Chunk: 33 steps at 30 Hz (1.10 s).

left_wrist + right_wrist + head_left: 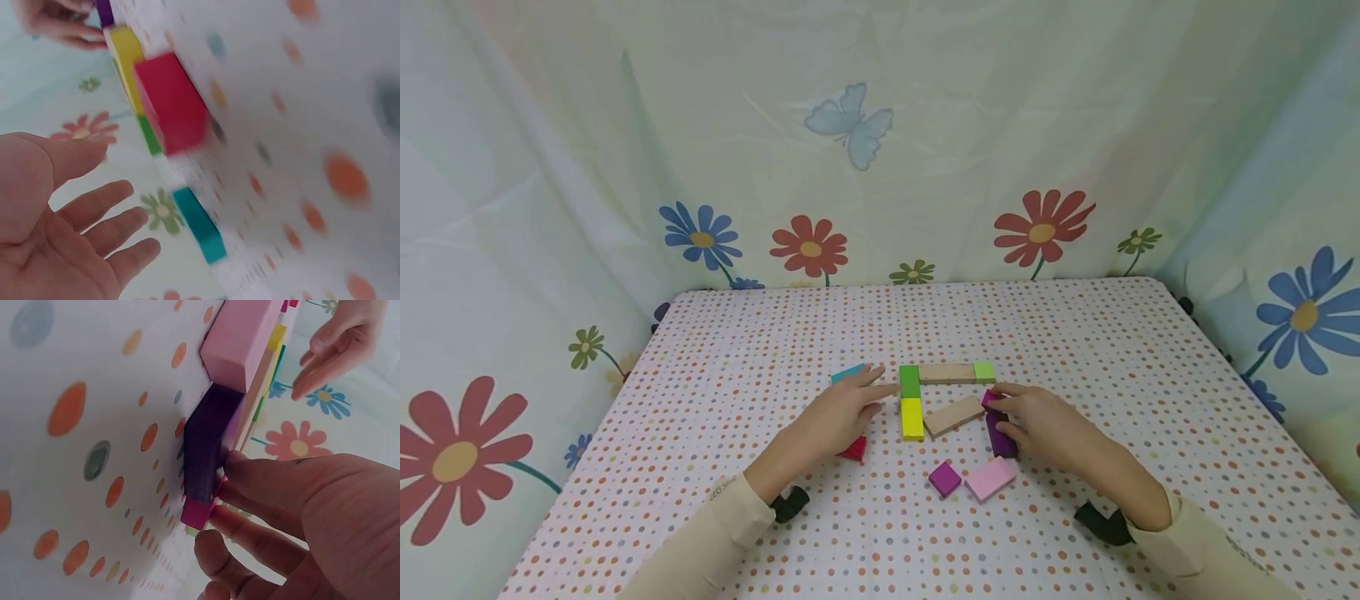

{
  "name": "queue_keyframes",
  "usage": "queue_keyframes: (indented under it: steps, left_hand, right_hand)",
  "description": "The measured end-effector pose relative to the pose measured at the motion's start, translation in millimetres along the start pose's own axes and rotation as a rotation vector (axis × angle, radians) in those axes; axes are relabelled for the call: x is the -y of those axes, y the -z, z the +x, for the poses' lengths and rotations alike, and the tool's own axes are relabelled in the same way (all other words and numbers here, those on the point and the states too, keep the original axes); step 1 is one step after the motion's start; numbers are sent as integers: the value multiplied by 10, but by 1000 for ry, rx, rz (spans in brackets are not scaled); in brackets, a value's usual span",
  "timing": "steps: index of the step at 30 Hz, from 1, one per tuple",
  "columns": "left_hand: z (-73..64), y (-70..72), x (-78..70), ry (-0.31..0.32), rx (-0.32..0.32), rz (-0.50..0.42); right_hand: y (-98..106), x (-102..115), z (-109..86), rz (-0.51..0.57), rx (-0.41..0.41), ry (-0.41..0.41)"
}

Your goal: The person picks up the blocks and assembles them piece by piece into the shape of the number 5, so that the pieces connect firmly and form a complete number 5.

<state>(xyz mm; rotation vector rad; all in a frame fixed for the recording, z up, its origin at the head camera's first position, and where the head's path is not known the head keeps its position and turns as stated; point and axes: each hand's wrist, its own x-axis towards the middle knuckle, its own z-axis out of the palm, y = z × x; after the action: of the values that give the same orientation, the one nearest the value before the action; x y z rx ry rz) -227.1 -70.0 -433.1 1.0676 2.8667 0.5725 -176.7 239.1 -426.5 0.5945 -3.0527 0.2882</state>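
My left hand (842, 408) hovers above the table with its fingers spread, holding nothing. A turquoise block (847, 372) lies by its fingertips and a red block (854, 449) below its palm. To its right, a green block (909, 382) and a yellow block (912, 418) stand end to end. My right hand (1045, 421) is at a dark purple block (212, 434), its thumb along the block's side and its bent fingers at the small magenta block (197, 512) at the far end. Between the hands, a plain wooden block (955, 416) lies at a slant.
Another wooden block (947, 373) runs from the green block to a light green block (984, 372) at the back. Nearer me lie a magenta cube (945, 479) and a pink block (990, 478). A dotted cloth (775, 333) covers the table, with flowered curtains (925, 125) behind.
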Motion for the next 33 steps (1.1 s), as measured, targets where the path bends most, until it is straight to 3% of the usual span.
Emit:
queue_keyframes:
  steps: [7, 16, 24, 33]
  left_hand:
    - [-10, 9, 269, 104, -46, -40]
    - [16, 38, 482, 194, -137, 9]
    - [58, 66, 525, 292, -136, 70]
    - [64, 57, 544, 308, -131, 61]
  right_hand:
    - [-7, -22, -7, 8, 55, -32]
    - [-18, -26, 0, 14, 10, -15]
    - [8, 1, 19, 20, 1, -16]
    - [5, 6, 21, 14, 12, -32]
